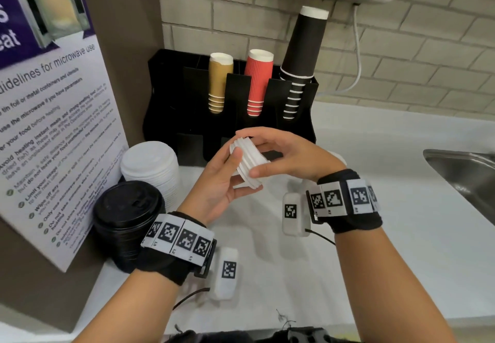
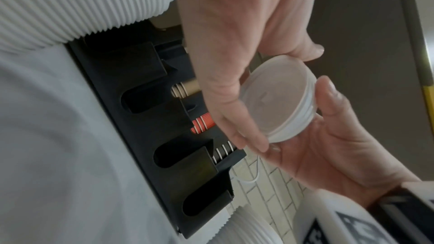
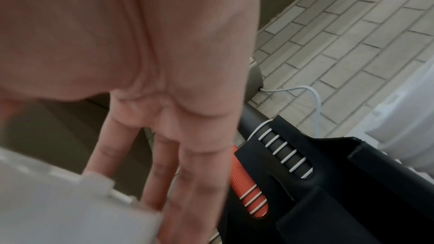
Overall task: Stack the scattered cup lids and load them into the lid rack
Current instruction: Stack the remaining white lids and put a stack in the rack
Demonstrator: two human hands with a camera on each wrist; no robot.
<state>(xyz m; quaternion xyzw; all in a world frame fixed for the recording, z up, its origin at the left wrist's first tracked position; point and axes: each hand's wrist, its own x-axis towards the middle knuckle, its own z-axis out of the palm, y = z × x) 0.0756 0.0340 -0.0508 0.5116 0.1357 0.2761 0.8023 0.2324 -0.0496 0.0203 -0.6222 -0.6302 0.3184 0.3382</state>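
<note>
A short stack of white cup lids (image 1: pixel 247 164) is tilted on its side above the counter, held between both hands. My left hand (image 1: pixel 227 179) cradles it from below with the thumb over its near face. My right hand (image 1: pixel 284 155) grips it from the far side, fingers over the top and thumb underneath. In the left wrist view the white lids (image 2: pixel 279 99) sit between the left hand (image 2: pixel 328 146) and the right hand (image 2: pixel 234 44). The black lid rack (image 1: pixel 166 96) stands just behind against the wall, its front slots (image 2: pixel 140 99) showing dark.
A tall white lid stack (image 1: pixel 150 165) and a black lid stack (image 1: pixel 126 214) stand at the left by a microwave notice (image 1: pixel 53 128). Brown (image 1: pixel 218 82), red (image 1: pixel 258 82) and black cups (image 1: pixel 302 56) fill the rack. A steel sink (image 1: pixel 460 171) lies at the right.
</note>
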